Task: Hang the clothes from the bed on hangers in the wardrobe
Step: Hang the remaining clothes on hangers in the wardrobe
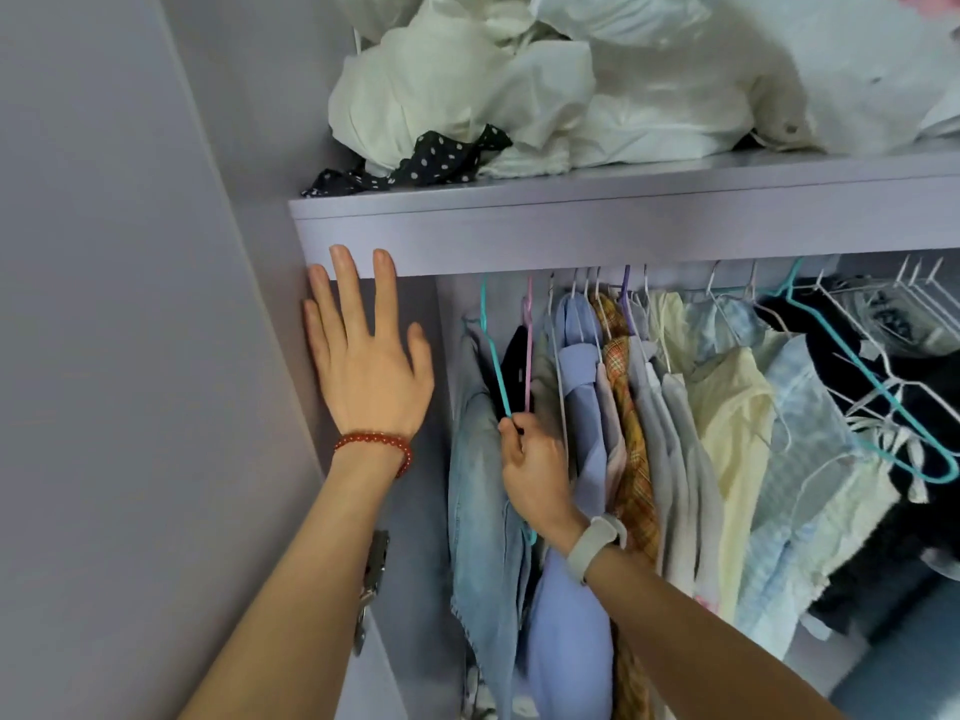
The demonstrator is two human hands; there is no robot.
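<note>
Left hand (363, 356): I've got it flat & spread wide against the wardrobe side panel (415, 511), fingertips up on the shelf edge (571, 226) — holding nothing, just bracing.
Right hand (535, 475): closed in a pinch on the lower end of the teal hanger (493, 366), thumb & fingers tight round the wire.
Teal hanger: hook is up by the rail, which is hidden behind the shelf front; can't tell if the hook is seated. It sits between the denim piece (483, 511) and the pink hanger (529, 350), nearly touching both.
Clothes from bed: bed not in view; I can't say which garment here came from it. The teal hanger looks to carry something dark, but it's mostly hidden.
Risk 1: if I pull the hanger out at an angle, its arm prob. snags the pink hanger or the lilac shirt (582, 407) beside it & drags them off.
Risk 2: rail is packed tight — a shove sideways could slide neighbours' shoulders off their hangers.
Risk 3: empty teal hanger (883, 397) at right is tangled w/ white wire ones (872, 350); any jolt along the rail may drop them.
Risk 4: white bundle (519, 85) on the shelf overhangs a bit — bumping the shelf w/ my left hand could tip it.
</note>
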